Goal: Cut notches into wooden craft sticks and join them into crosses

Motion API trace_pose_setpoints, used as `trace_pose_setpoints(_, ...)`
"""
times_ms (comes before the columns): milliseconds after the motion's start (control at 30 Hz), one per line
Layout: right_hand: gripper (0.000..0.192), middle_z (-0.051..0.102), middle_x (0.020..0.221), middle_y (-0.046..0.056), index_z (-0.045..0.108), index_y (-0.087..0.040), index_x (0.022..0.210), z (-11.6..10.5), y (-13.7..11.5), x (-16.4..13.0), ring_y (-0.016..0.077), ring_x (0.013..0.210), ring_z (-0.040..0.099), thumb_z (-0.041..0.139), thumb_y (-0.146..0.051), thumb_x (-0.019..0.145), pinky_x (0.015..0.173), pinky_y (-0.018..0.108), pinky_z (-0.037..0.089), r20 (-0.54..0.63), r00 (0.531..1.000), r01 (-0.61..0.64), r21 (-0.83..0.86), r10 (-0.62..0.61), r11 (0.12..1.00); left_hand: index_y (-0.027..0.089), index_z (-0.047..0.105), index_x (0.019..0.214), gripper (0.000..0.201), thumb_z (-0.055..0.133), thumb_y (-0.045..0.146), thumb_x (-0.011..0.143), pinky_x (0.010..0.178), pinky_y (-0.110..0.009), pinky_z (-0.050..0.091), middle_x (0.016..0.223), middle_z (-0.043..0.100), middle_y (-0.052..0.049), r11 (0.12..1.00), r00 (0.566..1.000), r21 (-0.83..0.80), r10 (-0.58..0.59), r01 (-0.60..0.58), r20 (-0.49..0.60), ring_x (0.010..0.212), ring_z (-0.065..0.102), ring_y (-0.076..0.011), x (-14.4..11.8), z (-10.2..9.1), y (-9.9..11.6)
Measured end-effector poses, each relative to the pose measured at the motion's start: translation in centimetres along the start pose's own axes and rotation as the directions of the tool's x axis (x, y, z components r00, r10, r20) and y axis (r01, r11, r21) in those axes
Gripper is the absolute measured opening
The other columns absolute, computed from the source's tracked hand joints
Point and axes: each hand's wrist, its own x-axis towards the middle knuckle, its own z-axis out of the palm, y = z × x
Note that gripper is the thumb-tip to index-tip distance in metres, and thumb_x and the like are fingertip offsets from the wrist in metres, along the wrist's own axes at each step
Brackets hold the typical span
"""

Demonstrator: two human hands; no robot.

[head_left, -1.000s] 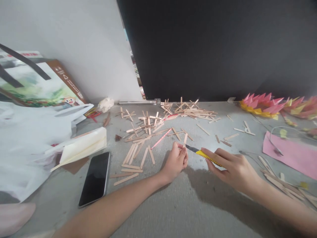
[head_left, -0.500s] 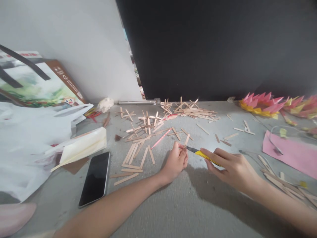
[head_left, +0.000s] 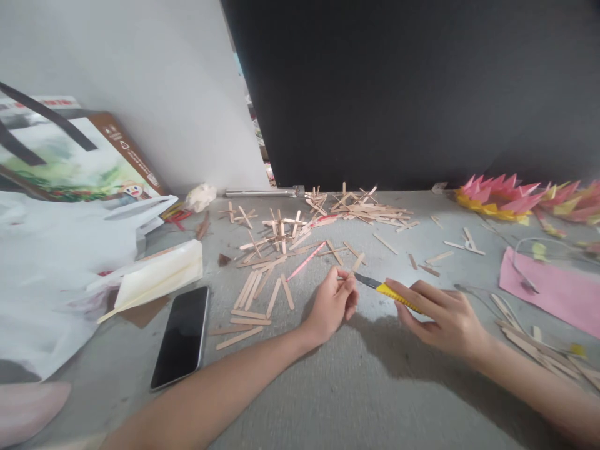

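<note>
A wooden craft stick [head_left: 359, 261] is pinched between the thumb and fingers of my left hand [head_left: 332, 305], its far end poking out beyond the fingertips. My right hand [head_left: 440, 315] grips a yellow utility knife [head_left: 396, 295] with the blade out. The dark blade points left, and its tip meets or nearly meets the stick by my left fingertips; exact contact is too small to tell. Past my left hand lie several loose craft sticks [head_left: 253, 290] and a red-and-white striped stick [head_left: 305, 261]. Small crossed-stick pieces [head_left: 281, 231] stand behind them.
A phone [head_left: 180, 337] lies left of my left forearm, beside a white plastic bag [head_left: 70, 269]. A heap of sticks [head_left: 370, 209] sits against the black panel [head_left: 412, 94]. Pink-and-yellow folded paper [head_left: 499, 199], a pink sheet [head_left: 553, 290] and a cable [head_left: 520, 265] are at right.
The knife and my right hand have shifted slightly right and down. The craft stick in my left hand now leans lower and farther away. My left hand has hardly moved.
</note>
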Motion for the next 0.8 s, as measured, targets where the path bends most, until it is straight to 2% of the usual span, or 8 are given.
trace_pose_setpoints(67, 0.036, 0.065, 0.080, -0.001, 0.067, -0.017, 0.139, 0.8, 0.7, -0.8, 0.0072, 0.054, 0.053, 0.064, -0.020, 0.103, 0.052, 0.020, 0.041, -0.037, 0.999, 0.012, 0.038, -0.010, 0.999, 0.022, 0.046, 0.094, 0.046, 0.064, 0.065, 0.094, 0.039, -0.018, 0.029, 0.068, 0.061, 0.006, 1.000, 1.000, 0.010, 0.007, -0.007, 0.003, 0.039, 0.049, -0.0058, 0.1, -0.1, 0.3)
trace_pose_setpoints(200, 0.031, 0.064, 0.078, -0.001, 0.070, -0.019, 0.135, 2.0, 1.5, -1.8, 0.0070, 0.055, 0.054, 0.063, -0.023, 0.105, 0.052, 0.019, 0.042, -0.048, 0.993, -0.103, 0.092, 0.108, 0.990, 0.016, 0.062, 0.095, 0.045, 0.068, 0.060, 0.092, 0.037, -0.019, 0.031, 0.073, 0.066, 0.000, 0.999, 1.000, 0.036, 0.010, -0.009, -0.019, 0.040, 0.054, -0.0070, 0.3, -0.1, 0.8)
trace_pose_setpoints(267, 0.031, 0.064, 0.077, -0.001, 0.071, -0.019, 0.135, 2.1, 1.5, -2.0, 0.0074, 0.055, 0.055, 0.063, -0.023, 0.106, 0.053, 0.019, 0.043, -0.037, 0.991, -0.121, 0.100, 0.125, 0.988, 0.015, 0.065, 0.093, 0.043, 0.068, 0.058, 0.093, 0.038, -0.019, 0.032, 0.072, 0.066, 0.000, 0.999, 0.999, 0.041, 0.007, -0.005, -0.042, 0.040, 0.055, -0.0069, 0.3, -0.1, 0.9)
trace_pose_setpoints(800, 0.033, 0.064, 0.076, 0.000, 0.070, -0.019, 0.138, 2.4, 1.5, -2.1, 0.0081, 0.055, 0.053, 0.060, -0.025, 0.107, 0.054, 0.020, 0.044, 0.007, 0.991, -0.130, 0.114, 0.130, 0.985, 0.015, 0.064, 0.085, 0.045, 0.069, 0.060, 0.091, 0.041, -0.019, 0.036, 0.072, 0.066, 0.000, 0.999, 0.999, 0.039, 0.010, -0.008, -0.047, 0.043, 0.056, -0.0071, 0.2, 0.0, 1.0)
